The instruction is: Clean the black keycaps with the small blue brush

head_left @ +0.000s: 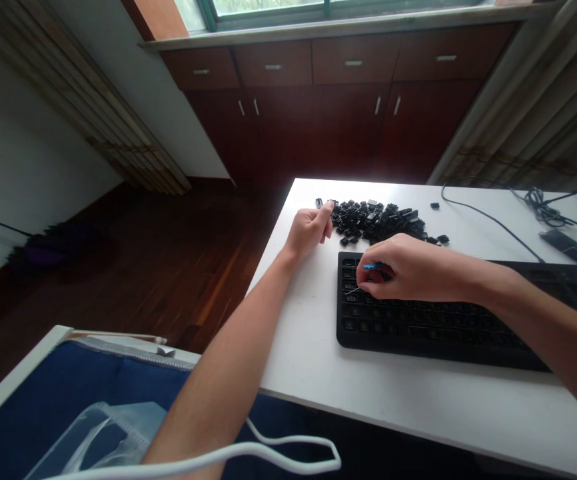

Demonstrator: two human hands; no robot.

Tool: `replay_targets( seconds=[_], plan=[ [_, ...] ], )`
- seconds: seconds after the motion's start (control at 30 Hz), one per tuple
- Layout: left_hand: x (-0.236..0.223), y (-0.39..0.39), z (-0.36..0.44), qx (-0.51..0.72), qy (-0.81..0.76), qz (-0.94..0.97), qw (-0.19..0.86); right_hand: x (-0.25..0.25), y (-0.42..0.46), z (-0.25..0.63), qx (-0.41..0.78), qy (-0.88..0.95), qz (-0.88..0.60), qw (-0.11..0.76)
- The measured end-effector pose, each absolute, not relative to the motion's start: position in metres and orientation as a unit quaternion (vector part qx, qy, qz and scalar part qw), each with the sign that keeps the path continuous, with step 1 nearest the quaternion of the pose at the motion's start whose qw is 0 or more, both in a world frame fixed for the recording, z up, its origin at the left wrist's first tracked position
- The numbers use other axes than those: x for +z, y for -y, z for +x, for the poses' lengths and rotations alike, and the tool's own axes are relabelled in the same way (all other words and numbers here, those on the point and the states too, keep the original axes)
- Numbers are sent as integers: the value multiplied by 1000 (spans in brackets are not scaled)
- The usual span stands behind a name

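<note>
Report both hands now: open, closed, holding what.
Left hand: fingers curled beside the black key pile; whether it grips a key, cannot be told.
Right hand: closed on a blue-handled tool, over the keyboard.

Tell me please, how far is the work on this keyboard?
Looks done: black keycaps lie heaped behind the keyboard, whose visible key places look bare. In hand: the right hand holds a blue tool, its thin tip at the keyboard's left end; the left hand is at the heap's edge. Probably left: the spot at the tip, and the loose keycaps.
</note>
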State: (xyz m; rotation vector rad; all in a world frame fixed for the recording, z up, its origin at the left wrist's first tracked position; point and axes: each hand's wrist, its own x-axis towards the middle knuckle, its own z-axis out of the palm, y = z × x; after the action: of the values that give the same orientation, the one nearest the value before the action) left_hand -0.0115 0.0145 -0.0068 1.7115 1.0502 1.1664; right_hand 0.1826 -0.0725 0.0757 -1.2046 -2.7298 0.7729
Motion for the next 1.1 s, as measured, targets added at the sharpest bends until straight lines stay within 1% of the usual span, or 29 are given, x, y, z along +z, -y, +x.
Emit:
replay_targets(
  seconds=[0.23, 0.4, 0.57, 0.67, 0.77, 0.9, 0.97, 1.03, 1.1],
  plan=[
    [-7, -15, -11, 467, -406, 674, 404, 58, 98, 185, 145, 908, -379, 102],
    [-7, -14, -11, 468, -402, 675, 404, 44, 112, 191, 37, 941, -322, 95],
    [-7, -13, -11, 466, -410, 674, 401, 43, 121, 193, -1, 950, -302, 80],
    [-8, -14, -11, 465, -415, 673, 398, 45, 122, 195, 16, 949, -303, 90],
    [-8, -14, -11, 463, -413, 675, 399, 53, 119, 199, 74, 932, -335, 114],
    [-7, -14, -10, 456, -411, 681, 400, 77, 112, 201, 205, 868, -401, 208],
    [-7, -14, -10, 450, -414, 684, 398, 87, 108, 200, 235, 845, -418, 236],
    [-7, -13, -9, 446, -415, 687, 396, 91, 105, 198, 243, 853, -413, 207],
    [-7, -13, -9, 444, -416, 690, 393, 88, 105, 195, 232, 875, -400, 143]
  ],
)
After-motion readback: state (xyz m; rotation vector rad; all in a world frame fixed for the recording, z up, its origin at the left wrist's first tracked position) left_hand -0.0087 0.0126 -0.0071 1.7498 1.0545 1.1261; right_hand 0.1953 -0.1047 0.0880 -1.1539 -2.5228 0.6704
